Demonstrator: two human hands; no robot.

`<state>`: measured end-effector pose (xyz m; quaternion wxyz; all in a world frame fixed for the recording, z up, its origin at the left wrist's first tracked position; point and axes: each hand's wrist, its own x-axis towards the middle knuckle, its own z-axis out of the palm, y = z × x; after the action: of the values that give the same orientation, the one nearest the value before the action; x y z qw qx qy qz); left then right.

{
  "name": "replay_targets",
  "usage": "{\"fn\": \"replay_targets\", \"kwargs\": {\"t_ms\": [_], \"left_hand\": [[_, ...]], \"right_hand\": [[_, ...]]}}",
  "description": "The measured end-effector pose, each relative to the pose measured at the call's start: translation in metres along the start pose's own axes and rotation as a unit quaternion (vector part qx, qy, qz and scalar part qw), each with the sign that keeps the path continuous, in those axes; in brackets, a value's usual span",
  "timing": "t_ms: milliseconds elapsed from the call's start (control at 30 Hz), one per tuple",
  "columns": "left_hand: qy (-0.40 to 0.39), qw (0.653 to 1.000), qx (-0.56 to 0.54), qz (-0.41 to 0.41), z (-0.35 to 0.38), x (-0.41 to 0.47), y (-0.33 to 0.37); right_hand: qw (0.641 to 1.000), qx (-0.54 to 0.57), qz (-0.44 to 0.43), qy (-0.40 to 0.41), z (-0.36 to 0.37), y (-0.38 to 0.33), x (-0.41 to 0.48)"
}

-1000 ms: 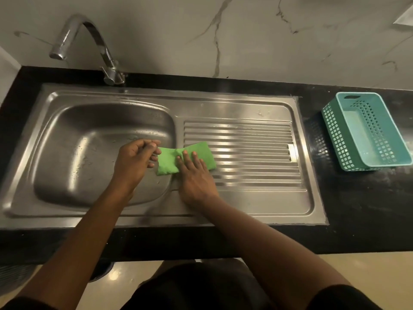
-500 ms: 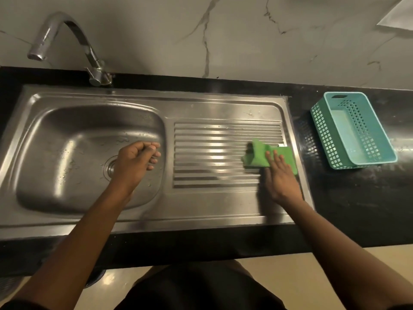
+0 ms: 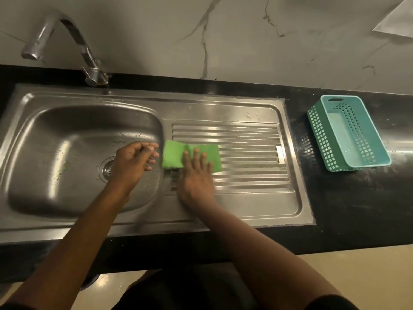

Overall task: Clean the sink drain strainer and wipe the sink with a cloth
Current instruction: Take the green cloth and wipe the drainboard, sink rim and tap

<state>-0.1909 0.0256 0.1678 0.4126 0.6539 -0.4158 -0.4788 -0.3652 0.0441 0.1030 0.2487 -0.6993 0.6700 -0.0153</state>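
A green cloth (image 3: 176, 156) lies flat on the left end of the ribbed drainboard (image 3: 245, 157) of the steel sink (image 3: 67, 135). My right hand (image 3: 195, 177) presses on the cloth with spread fingers, covering its middle. My left hand (image 3: 131, 163) hovers over the right side of the basin with the fingers loosely curled and nothing visible in them. The round drain strainer (image 3: 107, 168) sits in the basin floor, half hidden behind my left hand.
A curved chrome tap (image 3: 67, 41) stands behind the basin at the back left. A teal perforated plastic basket (image 3: 348, 133) rests on the black counter (image 3: 357, 209) to the right of the sink. A marble wall runs along the back.
My right hand has slid the green cloth from the right end of the drainboard back to its left end, beside the basin. My left hand has stayed over the basin.
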Motion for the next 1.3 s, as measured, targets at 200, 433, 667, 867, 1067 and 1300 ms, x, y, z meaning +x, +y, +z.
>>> {"fn": "replay_targets", "kwargs": {"t_ms": [200, 433, 667, 867, 1067, 1300], "left_hand": [[0.013, 1.000, 0.001, -0.003, 0.003, -0.001, 0.005], [0.004, 1.000, 0.000, -0.011, 0.006, -0.007, 0.005], [0.001, 1.000, -0.004, -0.013, 0.009, -0.008, 0.008], [0.003, 1.000, 0.002, -0.011, 0.004, -0.008, 0.009], [0.024, 1.000, 0.001, -0.008, 0.001, -0.007, 0.015], [0.011, 1.000, 0.010, -0.003, 0.006, -0.005, 0.017]], "right_hand": [[0.983, -0.070, -0.158, -0.061, -0.006, 0.000, 0.023], [0.991, -0.098, -0.094, -0.008, -0.061, 0.139, 0.019], [0.993, -0.066, 0.089, 0.048, -0.101, 0.210, 0.009], [0.982, 0.003, 0.169, 0.081, -0.054, 0.101, 0.027], [1.000, -0.010, -0.024, -0.017, -0.011, -0.008, 0.031], [0.975, -0.117, -0.181, -0.059, -0.045, 0.066, 0.040]]}}
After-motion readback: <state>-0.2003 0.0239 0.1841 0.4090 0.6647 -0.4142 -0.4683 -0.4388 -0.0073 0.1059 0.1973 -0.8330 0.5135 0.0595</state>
